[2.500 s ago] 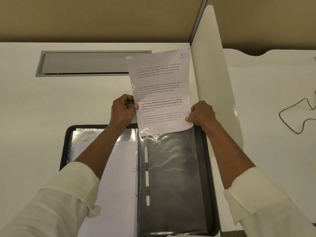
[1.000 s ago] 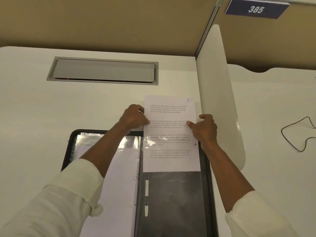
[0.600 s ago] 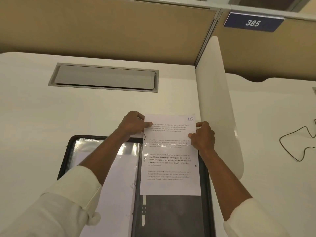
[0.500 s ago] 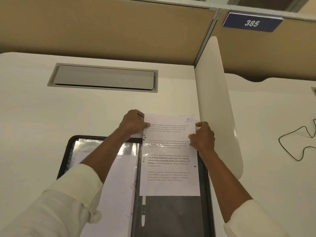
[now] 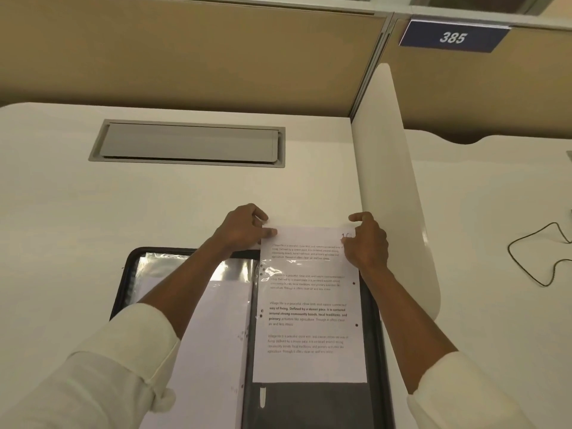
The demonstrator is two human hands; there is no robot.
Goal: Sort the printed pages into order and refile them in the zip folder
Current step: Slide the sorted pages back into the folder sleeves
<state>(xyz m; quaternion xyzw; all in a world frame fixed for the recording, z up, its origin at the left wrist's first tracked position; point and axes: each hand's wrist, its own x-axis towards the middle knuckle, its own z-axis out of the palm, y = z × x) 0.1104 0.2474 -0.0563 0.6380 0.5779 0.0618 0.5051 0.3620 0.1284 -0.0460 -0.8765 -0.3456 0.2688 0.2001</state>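
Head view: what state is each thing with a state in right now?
zip folder: open, flat on the desk.
printed page: partly inside the right-hand clear sleeve, top edge out.
left hand: pinches the page's top left corner.
right hand: holds the page's top right corner.
desk hatch: closed.

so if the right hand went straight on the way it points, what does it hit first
Right hand looks clear over bare desk, then likely the tan partition; depth is unclear.

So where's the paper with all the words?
Head view: the printed page lies on the right half of the zip folder, top corners held by the left hand and right hand.
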